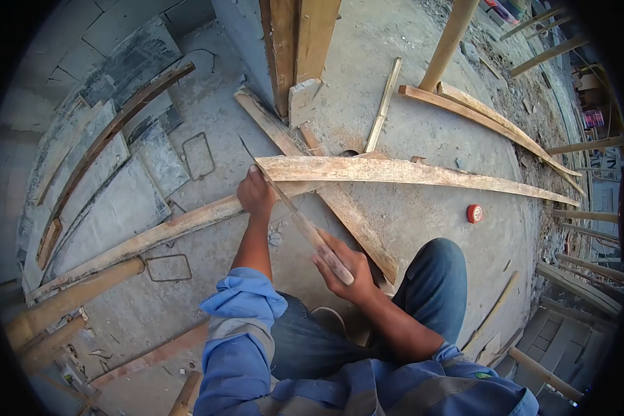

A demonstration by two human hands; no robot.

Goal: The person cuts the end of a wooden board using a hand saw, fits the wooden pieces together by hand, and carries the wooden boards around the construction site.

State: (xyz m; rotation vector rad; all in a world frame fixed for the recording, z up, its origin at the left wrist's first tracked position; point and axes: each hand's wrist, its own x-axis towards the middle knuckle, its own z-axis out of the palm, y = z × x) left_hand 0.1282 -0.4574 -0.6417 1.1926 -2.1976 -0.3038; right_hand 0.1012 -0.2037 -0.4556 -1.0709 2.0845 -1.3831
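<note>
A long machete with a wooden handle [335, 259] is in my right hand [347, 269], its narrow blade [280, 193] slanting up to the left. That blade crosses the left end of a long pale wooden board [367, 170]. My left hand [256, 192] is closed at the same end of the board, close to the blade; its fingers are partly hidden. Beneath the board, other planks cross: a brown one [357, 225] runs down toward my knees and a long beam [166, 231] reaches to the lower left.
A red tape measure [474, 213] lies on the concrete floor to the right. Grey boards [111, 187] are stacked at the left. A wooden post [316, 41] stands ahead. Bent wire frames [169, 268] lie on the floor; bamboo poles [451, 45] stand at the right.
</note>
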